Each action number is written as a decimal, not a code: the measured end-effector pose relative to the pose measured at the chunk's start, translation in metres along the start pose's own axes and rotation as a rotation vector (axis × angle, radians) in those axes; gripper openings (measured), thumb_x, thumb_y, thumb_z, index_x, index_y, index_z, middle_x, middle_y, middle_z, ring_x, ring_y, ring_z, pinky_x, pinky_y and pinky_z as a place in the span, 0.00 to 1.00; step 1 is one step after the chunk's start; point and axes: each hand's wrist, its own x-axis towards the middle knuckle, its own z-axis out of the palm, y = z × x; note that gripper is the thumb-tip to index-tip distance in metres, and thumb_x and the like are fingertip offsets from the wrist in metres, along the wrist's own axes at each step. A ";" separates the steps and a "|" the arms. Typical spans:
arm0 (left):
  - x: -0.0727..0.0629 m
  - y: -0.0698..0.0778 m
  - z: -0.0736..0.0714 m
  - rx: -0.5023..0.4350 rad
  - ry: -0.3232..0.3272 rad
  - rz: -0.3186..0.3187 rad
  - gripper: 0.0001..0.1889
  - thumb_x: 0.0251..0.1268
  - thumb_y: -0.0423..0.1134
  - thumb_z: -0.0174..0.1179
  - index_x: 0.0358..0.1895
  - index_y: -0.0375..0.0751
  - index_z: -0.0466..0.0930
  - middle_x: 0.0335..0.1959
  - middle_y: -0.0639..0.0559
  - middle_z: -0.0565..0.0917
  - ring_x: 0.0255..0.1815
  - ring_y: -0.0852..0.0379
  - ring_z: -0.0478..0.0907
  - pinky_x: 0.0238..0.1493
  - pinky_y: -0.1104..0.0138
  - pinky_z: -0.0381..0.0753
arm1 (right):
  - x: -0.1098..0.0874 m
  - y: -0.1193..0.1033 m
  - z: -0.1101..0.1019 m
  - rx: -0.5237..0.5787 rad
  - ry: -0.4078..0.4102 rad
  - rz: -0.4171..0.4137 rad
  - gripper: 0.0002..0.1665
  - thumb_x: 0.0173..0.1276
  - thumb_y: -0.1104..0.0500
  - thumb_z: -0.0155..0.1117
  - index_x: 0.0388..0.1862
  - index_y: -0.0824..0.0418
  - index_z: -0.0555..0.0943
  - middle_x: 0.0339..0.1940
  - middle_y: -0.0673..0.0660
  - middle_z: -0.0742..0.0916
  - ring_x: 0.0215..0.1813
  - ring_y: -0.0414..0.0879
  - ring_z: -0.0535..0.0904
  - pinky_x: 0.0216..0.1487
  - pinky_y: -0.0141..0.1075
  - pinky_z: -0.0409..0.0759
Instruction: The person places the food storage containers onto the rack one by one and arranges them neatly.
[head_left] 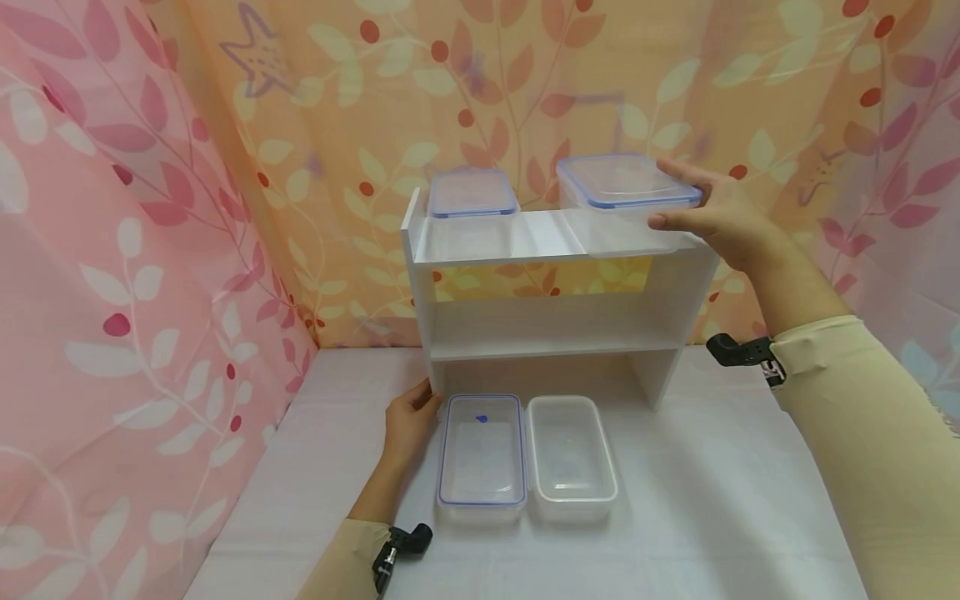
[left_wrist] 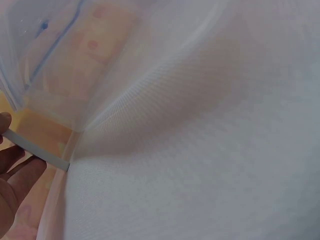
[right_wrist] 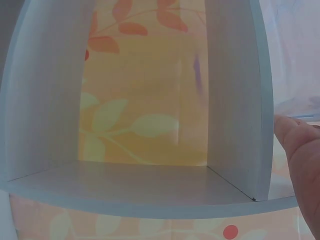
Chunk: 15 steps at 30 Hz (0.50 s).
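A white two-tier shelf [head_left: 555, 321] stands on the table. At its lower left corner my left hand [head_left: 408, 421] pinches the side panel's edge; the left wrist view shows thumb and fingers on either side of that panel [left_wrist: 37, 150]. On the top board, at the right, a clear plastic food container with a blue-edged lid [head_left: 630, 182] sits slightly askew. My right hand [head_left: 723, 212] grips its right end, thumb in front and fingers behind. A smaller lidded container [head_left: 472, 196] stands at the top board's left. In the right wrist view, the right hand [right_wrist: 297, 145] shows beyond the shelf's edge.
Before the shelf, two clear containers lie side by side on the white cloth [head_left: 697, 500]: one blue-rimmed [head_left: 482, 454], one with a whitish rim [head_left: 573, 454]. Patterned curtains [head_left: 360, 117] hang behind and at both sides.
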 end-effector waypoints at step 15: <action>0.002 0.002 0.001 0.000 0.000 -0.002 0.23 0.70 0.39 0.67 0.66 0.38 0.80 0.60 0.47 0.85 0.61 0.51 0.83 0.58 0.56 0.84 | -0.002 0.004 0.002 0.109 -0.006 -0.007 0.51 0.69 0.65 0.70 0.84 0.43 0.57 0.86 0.49 0.54 0.74 0.44 0.57 0.57 0.19 0.67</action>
